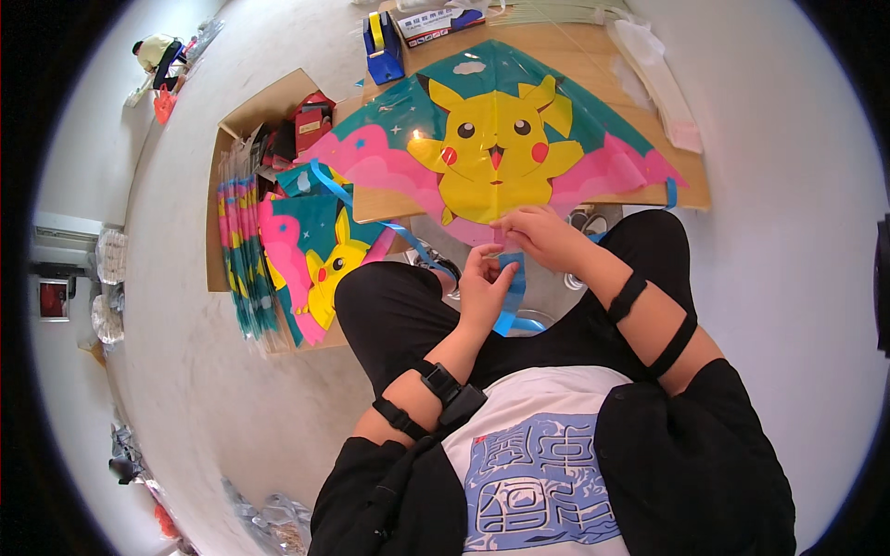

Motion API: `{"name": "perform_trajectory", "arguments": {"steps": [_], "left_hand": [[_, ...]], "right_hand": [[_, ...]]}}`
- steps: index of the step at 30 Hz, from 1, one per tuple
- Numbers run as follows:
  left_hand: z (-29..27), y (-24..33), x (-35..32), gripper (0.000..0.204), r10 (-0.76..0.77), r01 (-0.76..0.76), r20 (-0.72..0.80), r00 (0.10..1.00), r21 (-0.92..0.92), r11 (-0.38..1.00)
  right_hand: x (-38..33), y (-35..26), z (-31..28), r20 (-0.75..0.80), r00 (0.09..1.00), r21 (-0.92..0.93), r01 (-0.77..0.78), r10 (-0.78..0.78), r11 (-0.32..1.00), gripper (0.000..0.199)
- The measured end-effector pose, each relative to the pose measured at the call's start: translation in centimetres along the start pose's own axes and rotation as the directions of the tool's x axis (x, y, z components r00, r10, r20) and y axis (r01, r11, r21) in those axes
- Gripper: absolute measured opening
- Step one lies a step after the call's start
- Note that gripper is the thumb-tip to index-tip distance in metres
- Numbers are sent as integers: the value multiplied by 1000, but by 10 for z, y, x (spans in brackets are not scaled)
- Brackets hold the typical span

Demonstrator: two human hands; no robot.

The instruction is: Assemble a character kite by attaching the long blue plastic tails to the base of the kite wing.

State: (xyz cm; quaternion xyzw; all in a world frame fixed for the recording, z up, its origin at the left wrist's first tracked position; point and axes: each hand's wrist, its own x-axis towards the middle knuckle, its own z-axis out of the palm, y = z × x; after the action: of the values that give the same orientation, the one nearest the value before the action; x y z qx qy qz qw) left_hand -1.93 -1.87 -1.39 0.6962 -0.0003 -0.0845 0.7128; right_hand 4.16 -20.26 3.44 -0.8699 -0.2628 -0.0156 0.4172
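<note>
Both hands' grip on blue ribbon [511, 289], left hand [482, 289] below, right hand [538, 233] above

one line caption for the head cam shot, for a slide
Seated person's left hand and right hand pinch a blue ribbon tail at the bottom tip of a yellow cartoon kite.

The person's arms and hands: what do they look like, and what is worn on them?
Both forearms are bare, with black sleeves only at the upper arms. The left hand has no glove; its forearm carries a black strap and a black wrist device. The right hand is also bare; two black bands circle its forearm.
</note>
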Motion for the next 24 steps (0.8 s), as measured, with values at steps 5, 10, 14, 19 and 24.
{"name": "perform_trajectory", "arguments": {"steps": [5, 10, 14, 19, 24], "left_hand": [[-4, -9, 6, 34, -125, 123, -8, 992, -100, 987], [-7, -25, 12, 41, -282, 270, -40, 959, -186, 945], [-3, -32, 14, 49, -357, 322, -61, 932, -310, 895], [-2, -35, 17, 71, -393, 375, 38, 919, -388, 842], [-2, -34, 22, 68, -331, 318, -4, 943, -268, 909]], "right_hand": [[5, 9, 7, 58, 998, -83, -1, 6, 997, 13], [7, 10, 5, -68, 998, -16, -20, 19, 1000, 9], [8, 9, 3, -95, 995, -67, -46, 39, 997, 9], [7, 12, 7, -115, 989, -15, -96, 93, 995, 10], [6, 17, 9, -153, 981, -13, -119, 116, 993, 11]]}}
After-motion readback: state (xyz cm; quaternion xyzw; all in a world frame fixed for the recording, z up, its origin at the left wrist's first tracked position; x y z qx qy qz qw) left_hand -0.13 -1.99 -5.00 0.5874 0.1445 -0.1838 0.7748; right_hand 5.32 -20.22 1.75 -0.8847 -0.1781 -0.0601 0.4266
